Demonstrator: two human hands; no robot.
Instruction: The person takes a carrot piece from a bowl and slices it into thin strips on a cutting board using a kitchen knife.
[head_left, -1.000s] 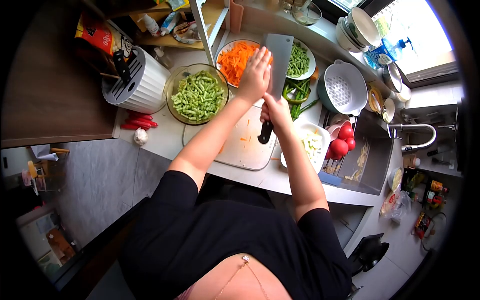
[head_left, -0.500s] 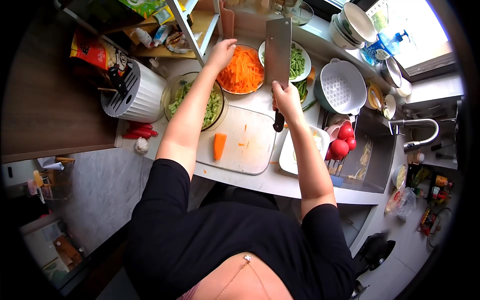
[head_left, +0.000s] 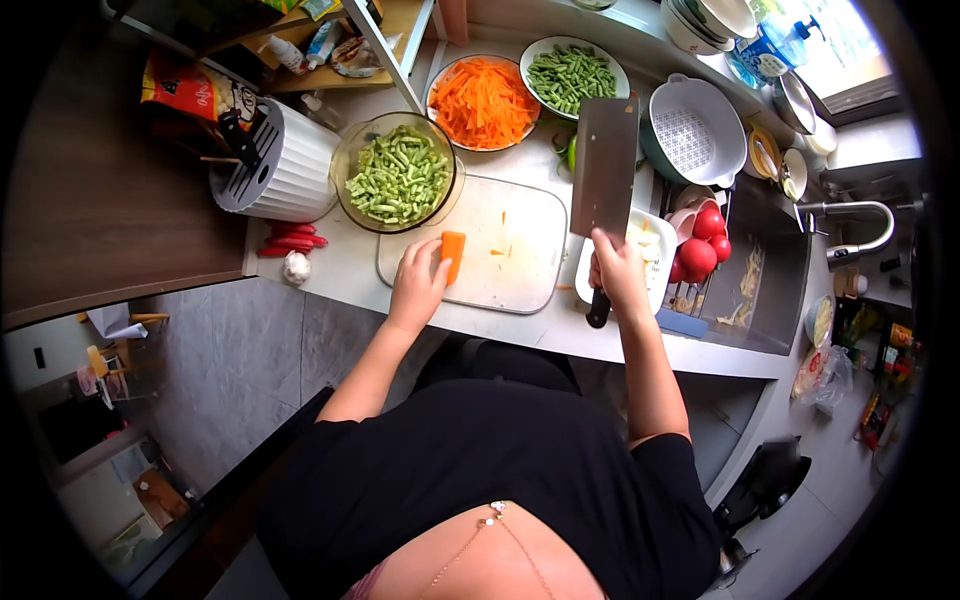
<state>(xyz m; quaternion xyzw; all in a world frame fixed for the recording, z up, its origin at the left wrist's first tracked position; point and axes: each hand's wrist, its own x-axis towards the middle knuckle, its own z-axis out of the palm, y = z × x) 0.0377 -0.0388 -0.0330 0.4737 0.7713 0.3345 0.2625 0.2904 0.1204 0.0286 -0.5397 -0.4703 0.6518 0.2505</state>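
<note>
My left hand (head_left: 418, 283) is at the left end of the cutting board (head_left: 530, 265), with its fingers and thumb closed against a block of carrot (head_left: 453, 257). In my right hand (head_left: 617, 272) is a cleaver, gripped by its black handle. The cleaver's broad blade (head_left: 605, 165) points away from me, raised to the right of the board. Small carrot scraps (head_left: 497, 252) lie on the board. Behind it are a glass bowl (head_left: 343, 190) of chopped green pieces, a plate of carrot shreds (head_left: 484, 103) and a plate of cut green beans (head_left: 572, 78).
A white knife block (head_left: 300, 165) stands at the left, near red chilies (head_left: 292, 240) and a garlic bulb (head_left: 296, 267). Rightward are a white tray (head_left: 655, 285), tomatoes (head_left: 697, 256), a grey colander (head_left: 690, 140) and the sink (head_left: 775, 300) with its faucet (head_left: 850, 208).
My left hand has come back from beside the carrot-shred plate to the carrot block. My right hand has drawn the cleaver back toward me and to the right. The camera view has shifted.
</note>
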